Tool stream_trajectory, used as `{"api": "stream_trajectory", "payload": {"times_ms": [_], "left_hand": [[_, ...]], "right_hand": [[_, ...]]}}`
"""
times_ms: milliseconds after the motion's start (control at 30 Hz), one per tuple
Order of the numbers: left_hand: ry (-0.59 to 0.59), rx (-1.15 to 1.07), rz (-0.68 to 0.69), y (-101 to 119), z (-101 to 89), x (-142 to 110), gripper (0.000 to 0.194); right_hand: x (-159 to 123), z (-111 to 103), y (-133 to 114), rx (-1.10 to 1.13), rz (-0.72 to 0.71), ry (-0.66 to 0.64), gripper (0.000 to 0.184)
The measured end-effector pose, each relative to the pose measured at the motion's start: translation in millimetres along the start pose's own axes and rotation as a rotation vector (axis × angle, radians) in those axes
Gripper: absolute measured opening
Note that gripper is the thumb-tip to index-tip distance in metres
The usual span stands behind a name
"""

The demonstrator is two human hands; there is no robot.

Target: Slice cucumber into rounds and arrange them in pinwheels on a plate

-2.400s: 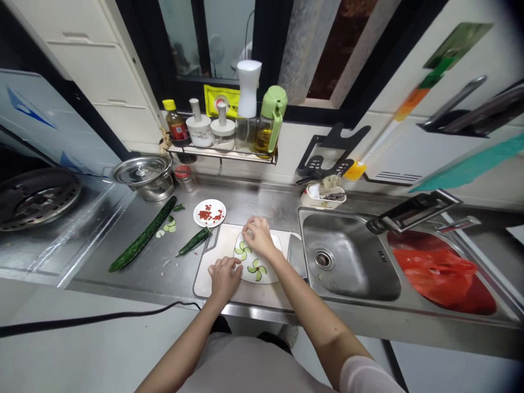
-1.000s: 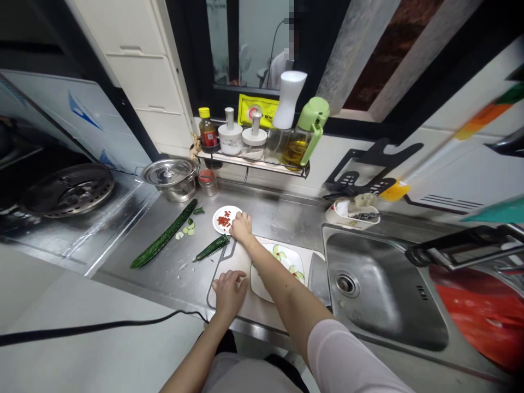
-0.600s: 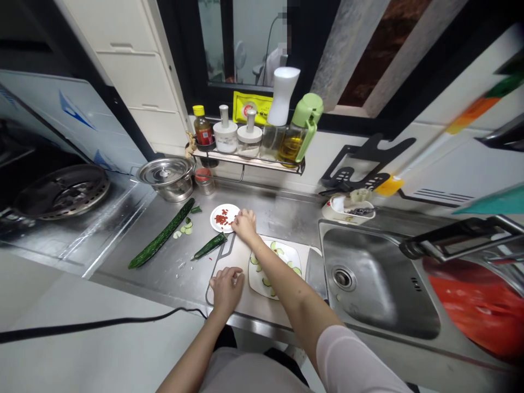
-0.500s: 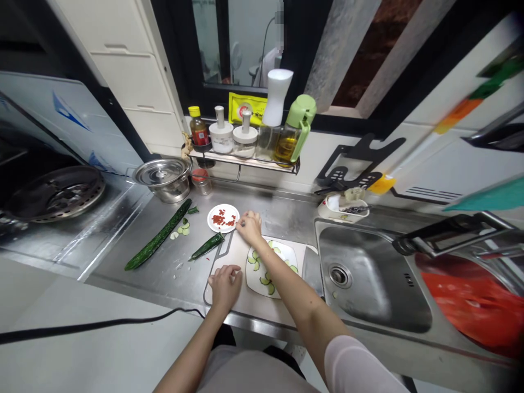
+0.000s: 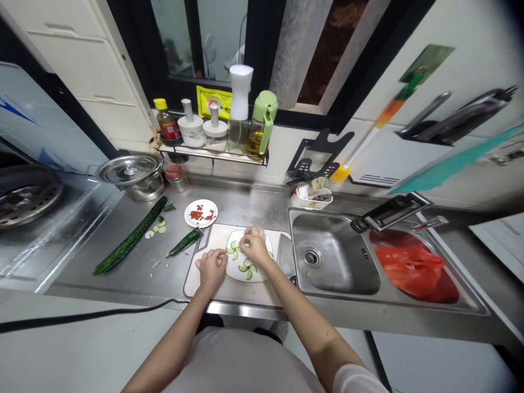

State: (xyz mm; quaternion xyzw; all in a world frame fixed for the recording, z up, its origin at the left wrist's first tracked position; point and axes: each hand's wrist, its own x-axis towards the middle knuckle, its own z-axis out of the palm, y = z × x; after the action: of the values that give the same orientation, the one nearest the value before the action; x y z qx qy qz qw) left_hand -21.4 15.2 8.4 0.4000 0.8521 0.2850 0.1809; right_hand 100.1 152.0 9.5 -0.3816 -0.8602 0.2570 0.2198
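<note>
Clock directions as seen, 12 being away from the wearer. Squarish white plate [image 5: 232,269] sits on the cutting board [image 5: 245,293], near edge of the counter [image 5: 266,204]. Cucumber slices [image 5: 248,268] lie on it in pinwheel clusters: one at 6 o'clock, one at 10, part of another at 3.

Right hand [image 5: 254,245]: above the plate's 12 o'clock half, fingers drawn together, tips down; cannot tell whether anything is pinched. Left hand [image 5: 213,267]: just beside the plate's 9 o'clock edge, loosely curled, small gap at the thumb, nothing seen in it.

Risks (judged): loose slices could be nudged out of pattern by a brushing fingertip or the right wrist, which passes low over the 4 o'clock side. A bump from the left hand could shift the plate. Knife [image 5: 285,256], at 3 o'clock on the board's edge, could be knocked by the right forearm.

Orientation: plate lies flat, no clear long axis. Slices are crescents, bowed, radiating from each cluster's centre. Cut cucumber piece [image 5: 185,242], at 10 o'clock of the plate: long axis 2 to 8, tapered end towards 8.
</note>
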Motion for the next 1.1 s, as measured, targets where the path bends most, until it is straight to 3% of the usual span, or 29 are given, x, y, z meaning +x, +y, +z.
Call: {"api": "stream_trajectory", "payload": {"times_ms": [333,1100], "left_hand": [[-0.038,0.074,0.020,9,10.2,7,0.017],[-0.084,0.179,0.049,21,15.0,22,0.022]], "right_hand": [[-11,13,-3,-0.117,-0.178,-0.135,0.011],[-5,19,0,-0.184,-0.150,-0.212,0.015]]}}
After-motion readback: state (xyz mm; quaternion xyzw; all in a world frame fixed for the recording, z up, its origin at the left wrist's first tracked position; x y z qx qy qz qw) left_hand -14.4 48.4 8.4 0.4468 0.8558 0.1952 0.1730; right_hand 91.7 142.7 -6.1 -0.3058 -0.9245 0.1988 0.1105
